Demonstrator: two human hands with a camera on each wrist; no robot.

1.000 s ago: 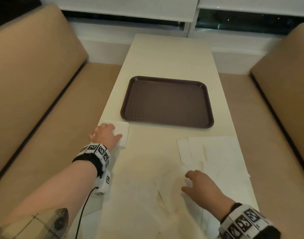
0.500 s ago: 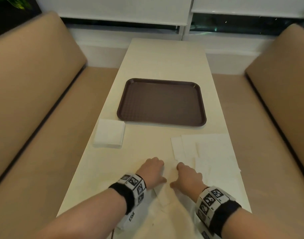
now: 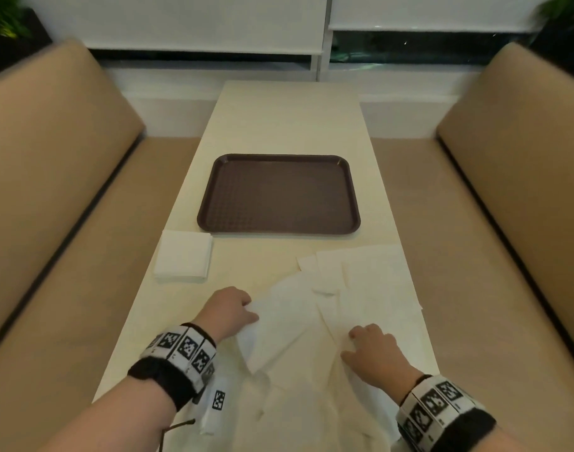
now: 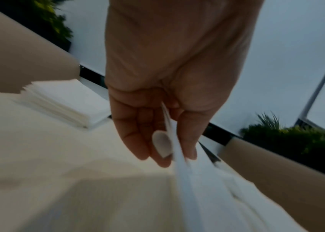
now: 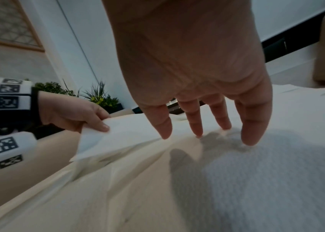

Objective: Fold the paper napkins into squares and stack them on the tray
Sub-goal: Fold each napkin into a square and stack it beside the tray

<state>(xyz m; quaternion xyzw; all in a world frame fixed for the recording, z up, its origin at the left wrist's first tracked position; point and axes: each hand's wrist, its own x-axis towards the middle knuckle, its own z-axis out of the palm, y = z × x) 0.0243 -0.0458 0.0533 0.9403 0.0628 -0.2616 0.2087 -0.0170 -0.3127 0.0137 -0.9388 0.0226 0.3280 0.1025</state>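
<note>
**Thin napkin lifted by one corner, the loose sheets pinned flat**

Nearest, the right hand lies with fingers spread and straight, tips pressing down on the loose napkins that overlap on the worktop. Beside it the left hand pinches the corner of one unfolded napkin between thumb and fingers, raising that edge. The sheet looks feather-light, limp and easily torn or creased; I judge it best held at corners or along an edge, with the sheets beneath pinned so they don't drag along. Farther left sits a folded stack on the worktop, just beside the tray, which holds no napkins yet.
</note>
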